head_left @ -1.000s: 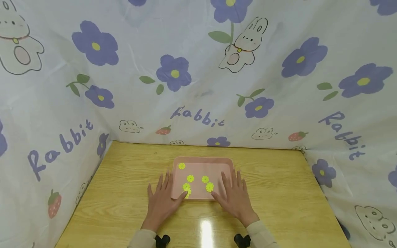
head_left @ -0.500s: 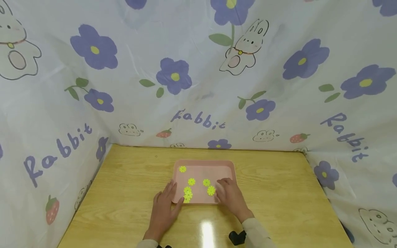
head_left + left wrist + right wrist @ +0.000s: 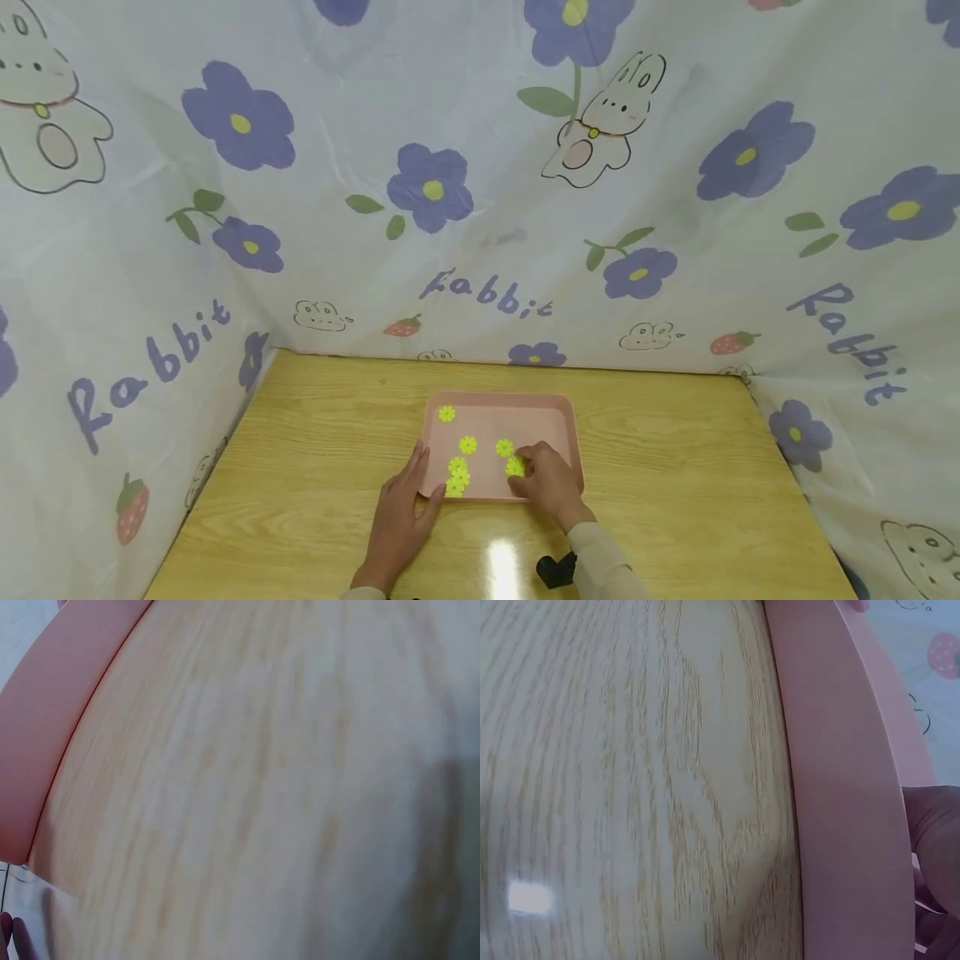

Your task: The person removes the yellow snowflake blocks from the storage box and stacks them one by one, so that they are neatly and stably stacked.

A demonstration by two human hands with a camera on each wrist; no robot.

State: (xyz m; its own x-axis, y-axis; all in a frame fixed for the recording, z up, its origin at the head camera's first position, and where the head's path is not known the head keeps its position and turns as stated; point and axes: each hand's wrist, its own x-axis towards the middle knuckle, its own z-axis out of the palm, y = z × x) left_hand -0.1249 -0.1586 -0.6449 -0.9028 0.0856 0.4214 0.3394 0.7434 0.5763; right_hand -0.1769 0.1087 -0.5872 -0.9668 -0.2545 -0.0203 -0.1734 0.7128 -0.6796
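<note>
A shallow pink tray point(image 3: 555, 417) lies on the wooden table with several yellow flower-shaped pieces in it. My left hand point(image 3: 401, 517) rests against the tray's left side, fingers stretched along it and thumb near its front left corner. Close to that thumb is a cluster of yellow flower pieces point(image 3: 457, 475). My right hand point(image 3: 551, 483) reaches over the front right of the tray, its thumb and curled forefinger at opposite edges of a yellow flower piece point(image 3: 514, 467). Another flower piece point(image 3: 504, 448) lies just behind it. In the right wrist view, the tray wall point(image 3: 847, 787) hides most of my fingers.
Single flower pieces lie at the tray's back left point(image 3: 447, 413) and left middle point(image 3: 468, 445). White cloth point(image 3: 480, 233) printed with rabbits and purple flowers surrounds the table point(image 3: 315, 450) at the back and sides. A black wrist mount point(image 3: 557, 572) sits by the right sleeve.
My right hand has left the tray's right side, moved inward and curled its thumb and forefinger about a flower piece. My left thumb has drawn back from the flower cluster.
</note>
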